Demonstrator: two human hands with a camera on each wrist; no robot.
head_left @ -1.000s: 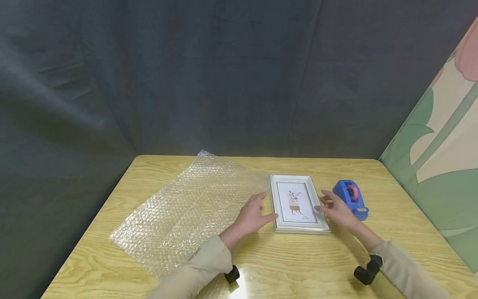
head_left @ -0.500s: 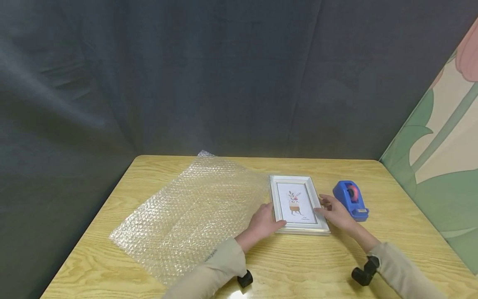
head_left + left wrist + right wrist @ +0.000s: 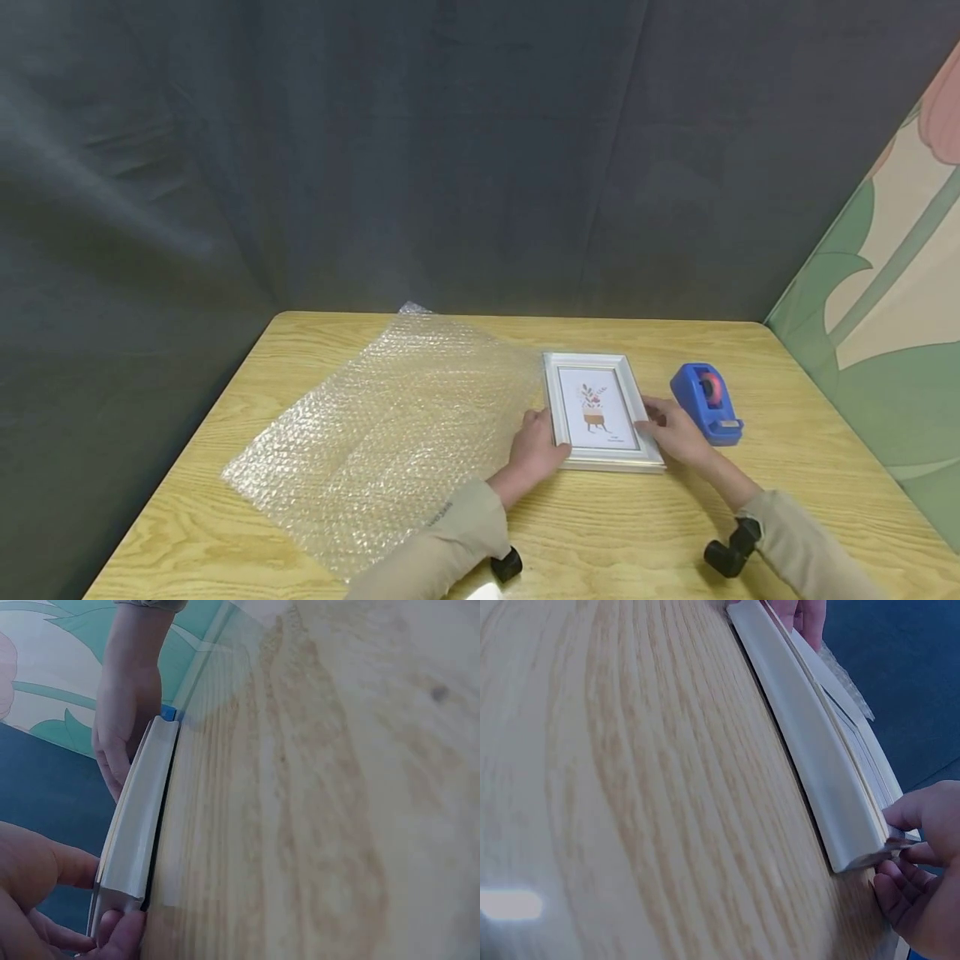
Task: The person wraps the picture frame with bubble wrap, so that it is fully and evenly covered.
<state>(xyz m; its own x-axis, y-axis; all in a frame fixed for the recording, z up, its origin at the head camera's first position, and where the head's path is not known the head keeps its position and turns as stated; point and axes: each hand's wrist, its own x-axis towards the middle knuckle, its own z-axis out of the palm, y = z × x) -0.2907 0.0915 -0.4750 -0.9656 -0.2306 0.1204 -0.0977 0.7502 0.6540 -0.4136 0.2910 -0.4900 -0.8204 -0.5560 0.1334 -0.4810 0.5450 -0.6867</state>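
Observation:
A white picture frame with a plant drawing lies face up on the wooden table. My left hand grips its left side near the front corner, thumb on the top face. On the opposite side, my right hand pinches the edge, its thumb over the border. Seen from the left wrist, the frame's white side sits low against the wood, fingertips curled around the near corner. From the right wrist, thumb and fingers of the right hand close on the other corner. The undersides of the fingers are partly hidden.
A sheet of clear bubble wrap is spread flat left of the frame, its right corner meeting the frame's left side. Just beyond my right hand stands a blue tape dispenser with a red roll. A dark curtain hangs behind the table.
My left hand has moved right, from beside the frame onto its left edge, and now grips it. The right hand has closed on the right edge. The frame has barely moved.

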